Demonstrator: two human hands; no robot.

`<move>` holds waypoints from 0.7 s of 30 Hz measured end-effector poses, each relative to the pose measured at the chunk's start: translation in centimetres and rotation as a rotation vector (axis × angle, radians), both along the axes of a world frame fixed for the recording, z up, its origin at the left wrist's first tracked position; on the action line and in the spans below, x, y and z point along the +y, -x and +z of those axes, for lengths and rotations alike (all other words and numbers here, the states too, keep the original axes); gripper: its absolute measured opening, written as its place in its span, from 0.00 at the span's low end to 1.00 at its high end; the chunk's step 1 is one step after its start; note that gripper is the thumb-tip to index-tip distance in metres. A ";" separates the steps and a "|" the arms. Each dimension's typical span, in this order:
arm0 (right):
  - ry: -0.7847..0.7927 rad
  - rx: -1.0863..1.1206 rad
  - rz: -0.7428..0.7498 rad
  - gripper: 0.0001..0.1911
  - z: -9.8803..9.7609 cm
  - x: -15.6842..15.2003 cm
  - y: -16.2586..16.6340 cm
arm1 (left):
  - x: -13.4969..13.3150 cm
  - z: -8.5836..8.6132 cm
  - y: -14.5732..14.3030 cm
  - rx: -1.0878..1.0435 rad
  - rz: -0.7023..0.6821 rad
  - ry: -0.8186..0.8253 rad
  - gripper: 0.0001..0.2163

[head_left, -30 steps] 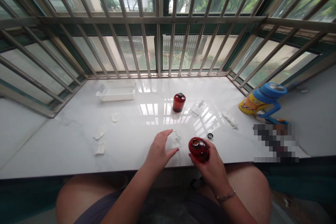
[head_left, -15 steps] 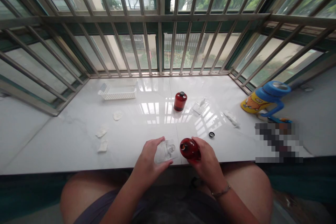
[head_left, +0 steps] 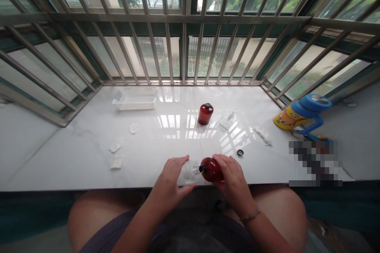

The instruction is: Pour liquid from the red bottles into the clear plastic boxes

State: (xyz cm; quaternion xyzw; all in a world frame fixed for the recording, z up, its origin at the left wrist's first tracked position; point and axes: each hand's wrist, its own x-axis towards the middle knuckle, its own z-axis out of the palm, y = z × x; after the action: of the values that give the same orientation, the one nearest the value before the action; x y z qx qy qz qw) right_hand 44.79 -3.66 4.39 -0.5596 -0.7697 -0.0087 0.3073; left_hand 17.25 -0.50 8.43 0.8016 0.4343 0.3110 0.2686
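Observation:
My left hand (head_left: 168,178) is curled around a small clear glass bottle (head_left: 189,173) near the front edge of the counter. My right hand (head_left: 236,184) grips a dark red bottle (head_left: 212,169) by its body. This bottle is tilted left, uncapped, and its mouth meets or nearly meets the clear bottle's neck; whether they touch I cannot tell. No liquid stream can be made out. A black ring-like cap (head_left: 240,152) lies to the right of my right hand. A second red bottle (head_left: 205,114), with a black cap, stands upright further back.
On the white counter (head_left: 89,166) are a white plastic basket (head_left: 135,105) at the back left and several white scraps (head_left: 116,162). A clear glass item (head_left: 228,120) and crumpled plastic (head_left: 262,135) lie to the right. Beyond them leans a blue-and-yellow flask (head_left: 299,112). Metal bars (head_left: 166,51) line the window.
My right hand has tipped the red bottle further left, bringing its mouth over to the clear bottle's neck. My left hand keeps its hold in nearly the same spot.

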 end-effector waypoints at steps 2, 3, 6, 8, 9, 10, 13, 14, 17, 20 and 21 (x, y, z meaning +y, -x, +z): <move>0.011 -0.015 0.002 0.36 0.1 0.0 0.0 | 0.0 0.0 0.0 0.012 0.000 -0.016 0.38; 0.014 -0.022 0.003 0.36 0.2 0.0 -0.1 | 0.0 0.0 0.0 0.019 0.001 -0.017 0.37; 0.010 -0.045 0.006 0.34 0.4 0.1 0.0 | 0.0 -0.1 -0.1 0.024 0.007 -0.001 0.35; -0.001 -0.060 0.009 0.33 0.6 0.1 0.0 | 0.0 -0.1 -0.1 0.022 0.014 0.016 0.34; -0.007 -0.068 0.012 0.33 0.7 0.1 0.0 | 0.0 -0.2 -0.1 0.021 0.020 0.024 0.34; -0.012 -0.076 0.013 0.33 0.8 0.2 0.0 | 0.0 -0.2 -0.1 0.021 0.027 0.031 0.33; -0.015 -0.099 0.018 0.34 0.9 0.3 0.1 | 0.0 -0.4 -0.1 0.020 0.042 0.043 0.32; -0.014 -0.107 0.020 0.33 1.0 0.4 0.1 | 0.0 -0.4 -0.1 0.018 0.045 0.044 0.32; -0.019 -0.122 0.028 0.32 1.0 0.5 0.1 | 0.0 -0.6 -0.1 0.016 0.053 0.051 0.32; -0.019 -0.128 0.035 0.32 1.0 0.7 0.1 | 0.0 -0.8 0.0 0.012 0.062 0.062 0.32; -0.015 -0.129 0.034 0.32 1.0 0.7 0.0 | 0.0 -0.8 0.0 0.009 0.063 0.066 0.32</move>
State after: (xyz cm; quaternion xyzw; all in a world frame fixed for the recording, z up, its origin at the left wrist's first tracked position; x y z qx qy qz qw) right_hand 44.78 -2.94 5.36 -0.5422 -0.7973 -0.0455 0.2613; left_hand 17.22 -0.50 7.63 0.7797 0.4704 0.3010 0.2830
